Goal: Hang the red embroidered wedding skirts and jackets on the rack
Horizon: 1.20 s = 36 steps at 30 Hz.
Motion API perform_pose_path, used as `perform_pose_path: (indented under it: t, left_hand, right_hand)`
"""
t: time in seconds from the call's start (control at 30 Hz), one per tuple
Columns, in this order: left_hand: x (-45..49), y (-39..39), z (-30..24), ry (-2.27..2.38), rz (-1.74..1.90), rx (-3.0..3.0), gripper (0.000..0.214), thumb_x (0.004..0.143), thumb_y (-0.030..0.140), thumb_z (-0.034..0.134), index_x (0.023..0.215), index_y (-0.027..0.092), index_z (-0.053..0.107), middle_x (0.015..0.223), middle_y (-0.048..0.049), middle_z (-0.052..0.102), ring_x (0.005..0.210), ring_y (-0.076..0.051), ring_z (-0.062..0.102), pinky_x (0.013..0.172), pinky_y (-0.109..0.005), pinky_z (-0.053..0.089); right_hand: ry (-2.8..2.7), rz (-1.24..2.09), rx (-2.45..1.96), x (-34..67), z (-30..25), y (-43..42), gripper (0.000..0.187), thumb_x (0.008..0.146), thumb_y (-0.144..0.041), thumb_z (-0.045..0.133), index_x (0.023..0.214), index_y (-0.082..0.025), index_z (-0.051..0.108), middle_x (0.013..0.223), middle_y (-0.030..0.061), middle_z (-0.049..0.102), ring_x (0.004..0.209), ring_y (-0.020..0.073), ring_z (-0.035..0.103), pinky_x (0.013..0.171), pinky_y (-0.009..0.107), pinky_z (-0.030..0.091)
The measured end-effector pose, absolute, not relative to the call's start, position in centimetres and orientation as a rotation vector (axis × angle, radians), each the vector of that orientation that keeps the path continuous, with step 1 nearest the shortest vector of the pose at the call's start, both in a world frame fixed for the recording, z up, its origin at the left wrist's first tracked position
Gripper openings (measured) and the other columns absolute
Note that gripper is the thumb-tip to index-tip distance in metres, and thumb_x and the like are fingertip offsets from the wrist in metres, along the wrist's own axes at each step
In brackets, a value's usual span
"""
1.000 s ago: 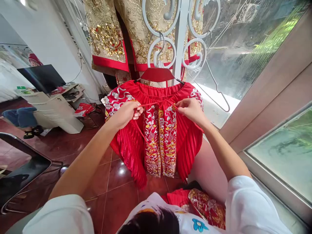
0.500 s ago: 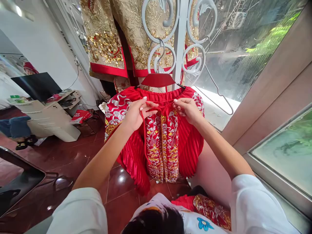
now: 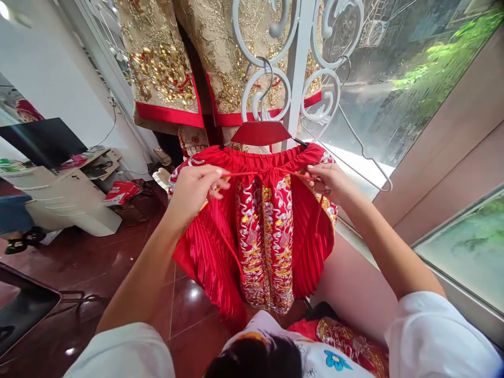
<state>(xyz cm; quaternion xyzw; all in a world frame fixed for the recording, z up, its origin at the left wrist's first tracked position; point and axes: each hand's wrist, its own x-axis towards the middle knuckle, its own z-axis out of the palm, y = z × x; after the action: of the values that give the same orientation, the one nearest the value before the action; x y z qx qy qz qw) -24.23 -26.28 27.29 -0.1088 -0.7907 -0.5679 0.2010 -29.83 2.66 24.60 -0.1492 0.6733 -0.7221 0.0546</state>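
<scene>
Clock refs are from view centre, nearest first.

White shirt point(image 3: 307, 362) with a blue flower point(image 3: 336, 360), around 5-6 o'clock. Bunched red-and-gold fabric point(image 3: 350, 344) just past it at 5.

Left hand point(image 3: 199, 186), 9 o'clock: fingers curled, gripping one end of a thin red cord point(image 3: 244, 174); slack tail hangs below it toward 6. Right hand point(image 3: 328, 181), 3 o'clock: thumb and fingers pinching the other end, short tail dangling below. Cord is pulled out sideways both ways from the front of the gathered waistband point(image 3: 271, 160), roughly straight on the left side. Crossing at the middle is too small to read: knot or loop, can't tell.

Red garment point(image 3: 265, 241) sits centre, running 12 to 6: embroidered silver/gold front panels, pleated red sides. Hung upright on a red-topped hanger point(image 3: 260, 134) at 12, hook up at the white scrollwork rack point(image 3: 301, 58), 1 o'clock. Bare wire hanger point(image 3: 364, 152) on the same rack, 2 o'clock.

Gold sequined garments point(image 3: 165, 63) with red hems behind, 11. Window point(image 3: 394, 73) at 2, greenery through it.

Further back: black chair point(image 3: 23, 315) at 8; red box point(image 3: 122, 192), pale desk point(image 3: 74, 199) and another person's jeans leg point(image 3: 13, 212) at 9; black monitor point(image 3: 43, 142) on the desk, between 9 and 10.
</scene>
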Motion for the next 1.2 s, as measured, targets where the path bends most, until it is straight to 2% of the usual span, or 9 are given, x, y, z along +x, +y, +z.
perform_pose_path:
  t: [0.1,0.2,0.3,0.5,0.67,0.8,0.9,1.07,1.2]
  left_hand:
    - [-23.6,-26.8,27.2,-2.217,-1.195,-0.32,0.017,0.076,0.028,0.058,0.062,0.017,0.059,0.049,0.0031,0.043,0.045,-0.008,0.039,0.043,-0.023,0.027]
    - [-23.5,-27.9,27.6,-2.15,-1.21,-0.487,0.008,0.073,0.022,0.061,0.081,0.023,0.062,0.057,0.0035,0.051,0.049,-0.01,0.044,0.048,-0.023,0.03]
    - [-23.2,-28.8,27.9,-2.314,-1.108,-0.754,0.007,0.071,0.02,0.06,0.066,0.022,0.065,0.063,-0.0002,0.058,0.054,-0.012,0.047,0.053,-0.026,0.035]
    - [-24.0,-26.3,26.7,-2.042,-0.557,-0.355,0.012,0.075,0.017,0.061,0.078,0.023,0.071,0.079,-0.0027,0.059,0.075,-0.017,0.054,0.074,-0.03,0.042]
    - [-27.5,-21.6,26.1,-1.698,-0.766,-0.345,0.004,0.074,0.018,0.067,0.07,0.018,0.066,0.071,-0.001,0.055,0.067,-0.012,0.051,0.063,-0.026,0.042]
    - [-28.5,-19.3,26.2,-1.783,-1.19,-0.506,0.01,0.071,0.023,0.072,0.069,0.016,0.065,0.068,0.0002,0.058,0.057,-0.008,0.048,0.05,-0.021,0.037]
    - [-28.6,-19.1,26.2,-1.914,-1.284,-0.554,0.01,0.068,0.022,0.073,0.067,0.015,0.065,0.066,0.0003,0.058,0.056,-0.008,0.048,0.049,-0.021,0.036]
    - [-28.9,-19.5,26.2,-2.05,-1.176,-0.538,0.008,0.068,0.02,0.068,0.064,0.015,0.063,0.066,0.0011,0.059,0.055,-0.008,0.047,0.051,-0.022,0.035]
    - [-28.8,-19.6,26.5,-2.151,-1.059,-0.501,0.007,0.071,0.019,0.064,0.065,0.016,0.061,0.066,0.002,0.058,0.056,-0.008,0.045,0.052,-0.023,0.032]
  right_hand:
    - [2.033,-1.968,-0.429,-30.3,24.2,2.8,0.024,0.064,-0.033,0.072,0.061,-0.014,0.057,0.046,-0.0013,0.049,0.032,0.0012,0.02,0.033,0.019,0.007]
    - [2.066,-1.616,-0.624,-30.5,24.8,3.1,0.022,0.063,-0.031,0.074,0.069,-0.012,0.067,0.047,-0.0017,0.051,0.035,0.0019,0.026,0.034,0.018,0.011]
    - [2.091,-1.448,-0.872,-30.6,26.2,3.2,0.024,0.062,-0.035,0.076,0.069,-0.013,0.071,0.049,-0.0005,0.054,0.039,0.0039,0.035,0.035,0.018,0.019]
    - [2.085,-1.991,-1.123,-30.9,27.0,1.1,0.023,0.064,-0.036,0.077,0.074,-0.016,0.074,0.05,-0.0013,0.056,0.039,0.003,0.036,0.035,0.018,0.02]
    - [2.009,-2.473,-1.115,-31.6,25.5,-2.8,0.019,0.069,-0.037,0.073,0.077,-0.019,0.074,0.052,-0.0032,0.055,0.038,0.0018,0.033,0.035,0.017,0.022]
    - [2.319,-2.613,-1.178,-32.2,24.7,-4.6,0.016,0.071,-0.033,0.07,0.079,-0.019,0.074,0.067,-0.0001,0.065,0.054,0.0083,0.052,0.051,0.022,0.044]
    - [2.684,-2.44,-1.387,-32.4,24.3,-4.9,0.016,0.079,-0.028,0.061,0.085,-0.02,0.074,0.078,0.0019,0.069,0.069,0.0122,0.06,0.064,0.027,0.049]
    - [3.131,-1.881,-1.891,-33.0,23.7,-4.8,0.025,0.086,-0.017,0.049,0.095,-0.019,0.071,0.064,0.0007,0.058,0.06,0.0099,0.054,0.057,0.023,0.043]
    - [3.098,-1.795,-2.11,-33.7,23.2,-4.7,0.025,0.09,-0.017,0.046,0.102,-0.019,0.068,0.072,0.0023,0.06,0.064,0.0092,0.055,0.057,0.022,0.042]
